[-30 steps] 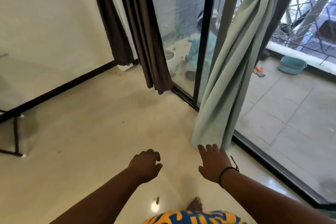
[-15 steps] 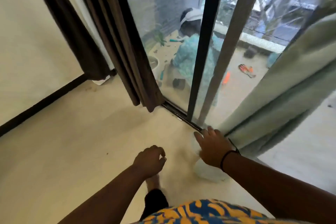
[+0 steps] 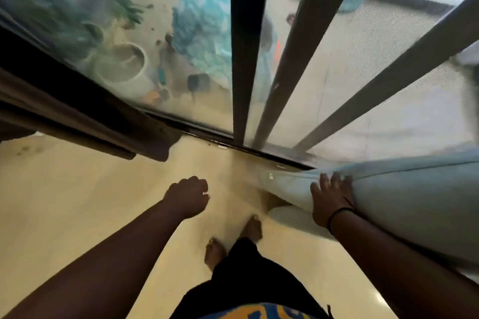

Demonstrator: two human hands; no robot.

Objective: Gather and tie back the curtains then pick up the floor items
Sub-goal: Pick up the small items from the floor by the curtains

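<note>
At the far left, the dark brown curtain hangs along the sliding glass door, its hem just above the cream floor and well apart from both hands. Its folds run as a long band from the left edge down toward the door track.

Near the middle, the left hand hovers over the floor with fingers curled into a loose fist, holding nothing; its forearm reaches up from the lower left. Below it, two bare feet stand on the floor.

To the right, the pale green curtain lies as a thick gathered bundle, its long axis running from the right edge leftward, its tapering end pointing toward the door track. The right hand presses flat against this bundle near that end, fingers spread over the fabric rather than wrapped around it. A black band circles that wrist, and the forearm extends from the lower right alongside the cloth.
</note>
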